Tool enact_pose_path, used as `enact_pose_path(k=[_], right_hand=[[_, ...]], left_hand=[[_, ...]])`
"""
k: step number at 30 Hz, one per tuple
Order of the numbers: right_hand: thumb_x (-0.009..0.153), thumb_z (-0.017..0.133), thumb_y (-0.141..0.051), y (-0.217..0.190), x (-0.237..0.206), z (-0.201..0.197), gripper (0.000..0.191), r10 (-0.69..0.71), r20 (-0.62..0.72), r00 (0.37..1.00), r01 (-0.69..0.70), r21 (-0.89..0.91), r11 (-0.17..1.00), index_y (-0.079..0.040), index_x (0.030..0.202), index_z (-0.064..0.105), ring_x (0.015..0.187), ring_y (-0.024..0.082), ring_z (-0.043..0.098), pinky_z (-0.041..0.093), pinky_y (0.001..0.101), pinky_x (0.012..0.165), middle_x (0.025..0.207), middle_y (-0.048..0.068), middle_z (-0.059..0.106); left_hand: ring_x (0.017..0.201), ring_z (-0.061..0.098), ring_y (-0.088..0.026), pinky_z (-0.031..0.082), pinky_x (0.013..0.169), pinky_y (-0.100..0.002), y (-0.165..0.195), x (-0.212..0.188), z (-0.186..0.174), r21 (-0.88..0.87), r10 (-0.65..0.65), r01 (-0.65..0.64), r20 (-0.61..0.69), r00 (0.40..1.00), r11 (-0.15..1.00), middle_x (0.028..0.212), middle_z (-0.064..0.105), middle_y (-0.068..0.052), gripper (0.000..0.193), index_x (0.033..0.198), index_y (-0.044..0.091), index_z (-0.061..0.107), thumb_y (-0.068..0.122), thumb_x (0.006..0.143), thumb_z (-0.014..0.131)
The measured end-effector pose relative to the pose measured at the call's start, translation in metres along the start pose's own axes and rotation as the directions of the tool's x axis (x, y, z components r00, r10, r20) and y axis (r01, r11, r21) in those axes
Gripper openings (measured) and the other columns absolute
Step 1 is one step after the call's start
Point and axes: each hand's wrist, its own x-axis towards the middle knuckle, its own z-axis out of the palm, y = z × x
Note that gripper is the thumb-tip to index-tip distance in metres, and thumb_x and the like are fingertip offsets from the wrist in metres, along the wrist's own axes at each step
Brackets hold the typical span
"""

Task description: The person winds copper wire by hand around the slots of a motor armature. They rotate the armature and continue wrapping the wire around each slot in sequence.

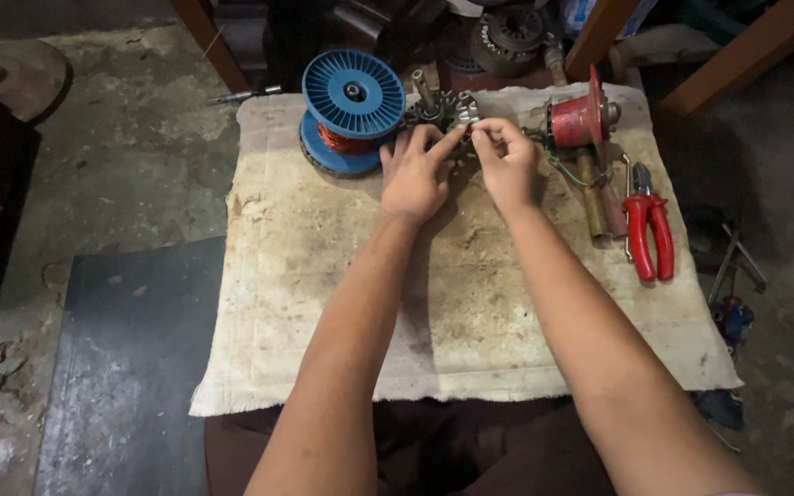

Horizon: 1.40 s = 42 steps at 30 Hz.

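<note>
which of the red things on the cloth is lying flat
The red-handled pliers at the cloth's right edge lie flat. The other red thing, the red winder beyond the right hand, stands up on its shaft.

Both bare forearms stretched forward and converged. The left hand [414,173] lay knuckles up, its forefinger extended toward the right. The right hand [507,165] curled, fingertips pinched together, almost touching the left's.

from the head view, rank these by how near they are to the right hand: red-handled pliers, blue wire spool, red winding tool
1. red winding tool, just right of the right hand
2. red-handled pliers, farther right and lower on the cloth
3. blue wire spool, across on the left, beyond the left hand
</note>
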Motion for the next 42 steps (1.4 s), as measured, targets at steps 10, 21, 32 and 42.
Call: enact_pose_path(k=[10,21,32,42], right_hand=[[0.093,0.080,-0.004,0.001,0.004,-0.005,0.008,0.077,-0.029,0.997,-0.070,0.204,0.977,-0.001,0.100,0.076,0.081,0.004,0.064,0.051,0.0197,0.075,0.092,-0.002,0.074],[0.096,0.075,-0.005,-0.004,0.004,-0.002,0.012,0.113,-0.032,0.993,-0.103,0.219,0.970,-0.001,0.108,0.075,0.083,0.003,0.063,0.050,0.0187,0.077,0.096,-0.003,0.073],[0.093,0.078,-0.008,0.004,0.014,0.010,0.008,0.058,-0.284,0.957,-0.087,-0.089,0.992,-0.003,0.095,0.073,0.072,0.003,0.061,0.050,0.0211,0.067,0.081,-0.004,0.070],[0.085,0.074,-0.007,-0.010,0.003,-0.009,0.009,0.036,0.097,0.995,0.033,-0.625,0.780,0.002,0.087,0.075,0.066,0.016,0.056,0.043,0.0337,0.061,0.080,0.013,0.064]], left_hand=[[0.120,0.055,-0.025,0.038,0.094,-0.051,0.003,-0.001,0.004,0.094,0.024,-0.027,0.030,0.999,0.995,0.120,0.061,-0.001,0.056,0.130,0.035,0.068,0.010,0.080,0.067],[0.115,0.055,-0.026,0.040,0.091,-0.050,0.007,0.000,0.001,0.123,0.008,-0.017,0.071,0.997,0.992,0.117,0.060,-0.002,0.066,0.142,0.029,0.058,0.017,0.079,0.071],[0.119,0.055,-0.028,0.040,0.093,-0.048,0.005,-0.001,0.002,0.081,0.017,-0.017,-0.002,1.000,0.997,0.121,0.060,-0.003,0.056,0.136,0.027,0.059,0.020,0.082,0.073],[0.121,0.053,-0.027,0.038,0.095,-0.049,0.004,-0.001,0.005,0.084,-0.011,0.009,0.031,0.999,0.996,0.121,0.058,-0.003,0.068,0.142,0.030,0.056,0.016,0.078,0.072]])
